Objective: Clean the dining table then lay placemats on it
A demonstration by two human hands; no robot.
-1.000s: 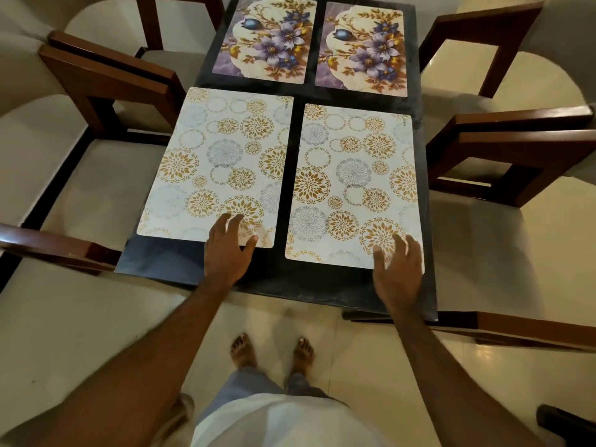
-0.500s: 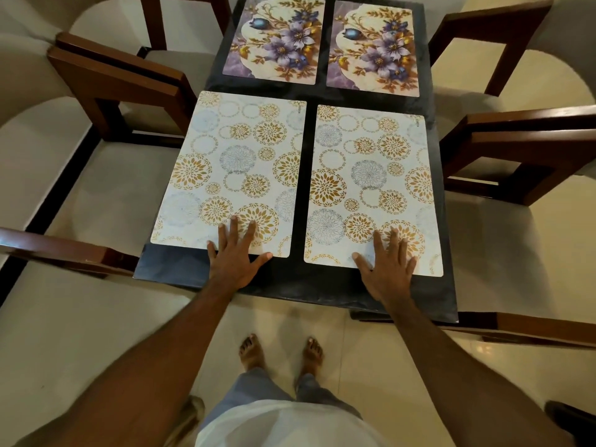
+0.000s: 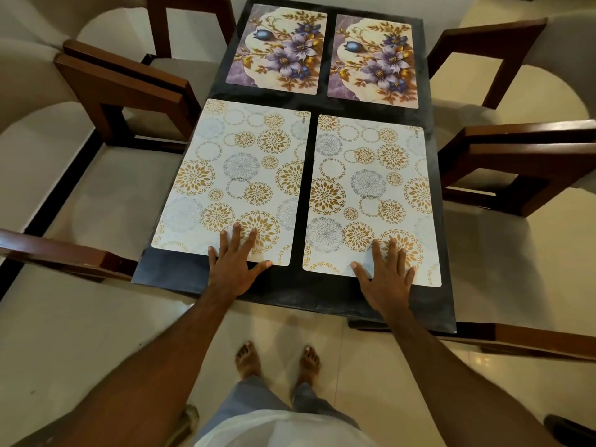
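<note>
Left hand [image 3: 233, 266] flat and spread wide, fingers [image 3: 237, 234] pressed on the near edge of the left white rectangular placemat with gold and grey flower circles [image 3: 232, 179], palm over the dark rectangular dining table [image 3: 180, 275]. Gripping nothing. Right hand [image 3: 388, 279] likewise flat, fingers fanned, pressing the near edge of the right white rectangular placemat with the same gold and grey circles [image 3: 371, 195], thumb out to the left. Holding nothing either. Both mats side by side on the table's near half, a narrow dark strip between. On the far half, two purple-flowered rectangular placemats [image 3: 279, 48] [image 3: 374, 61], side by side. Small print near each white mat's far right corner, too small to read. Brown wooden chairs [image 3: 129, 88] on left and right.
</note>
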